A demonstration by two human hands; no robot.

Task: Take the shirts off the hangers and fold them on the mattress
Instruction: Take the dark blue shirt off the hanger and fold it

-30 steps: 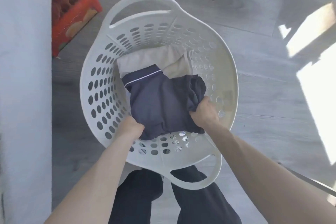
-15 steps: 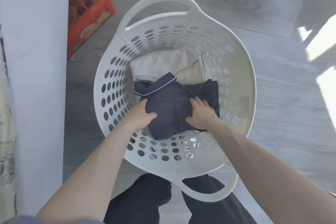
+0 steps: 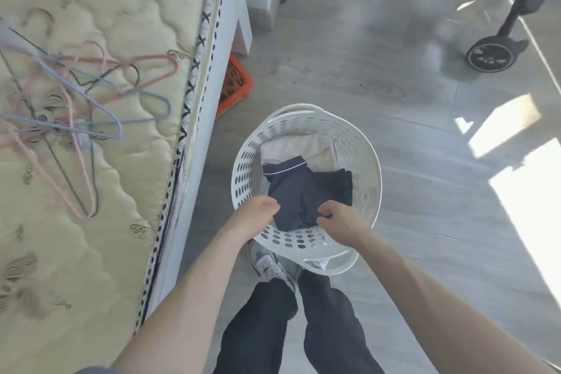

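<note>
left hand [image 3: 258, 215], right hand [image 3: 341, 222] drawn back from navy shirt [image 3: 303, 191], fingers curled, seemingly released

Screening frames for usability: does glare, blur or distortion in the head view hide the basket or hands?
Head view: sun patches blow out the floor at right; the stroller wheel looks smeared; the wide-angle lens bows the mattress edge; basket, navy shirt, left hand and right hand are readable.

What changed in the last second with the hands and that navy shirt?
The left hand and right hand gripped the navy shirt, pressed it flat, and now seem to have let go, drawing back toward the near rim of the basket. The shirt stays folded on the cream cloth inside.
</note>
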